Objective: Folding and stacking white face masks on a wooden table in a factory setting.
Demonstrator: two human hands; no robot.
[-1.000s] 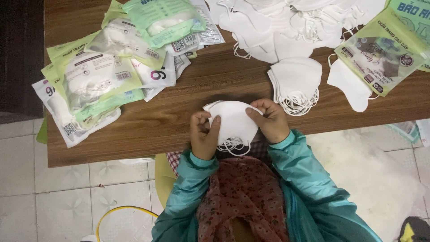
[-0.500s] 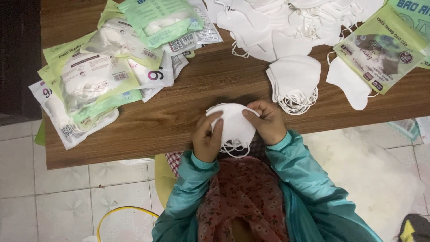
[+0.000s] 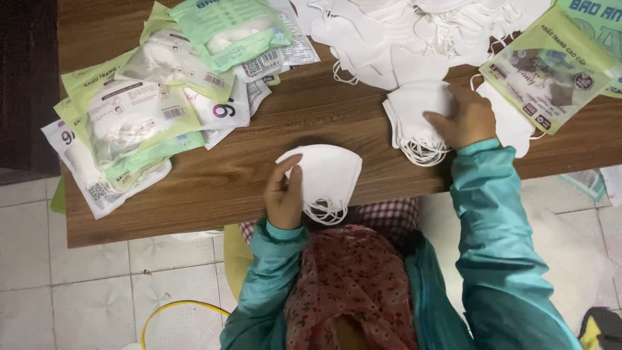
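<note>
Head view: left hand (image 3: 283, 194) bent at the wrist near the table's (image 3: 259, 162) front edge, fingers pinched on the left rim of a white folded mask (image 3: 327, 174). Mask is soft, rounded, ear loops hanging off the edge. Right hand (image 3: 463, 120) stretched forward, fingers curled over a small stack of white masks (image 3: 414, 120). Glossy green packets (image 3: 149, 110) far left.

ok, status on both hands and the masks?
Left hand holding folded white mask at table edge. Right hand on mask stack. Nothing in the way.
</note>
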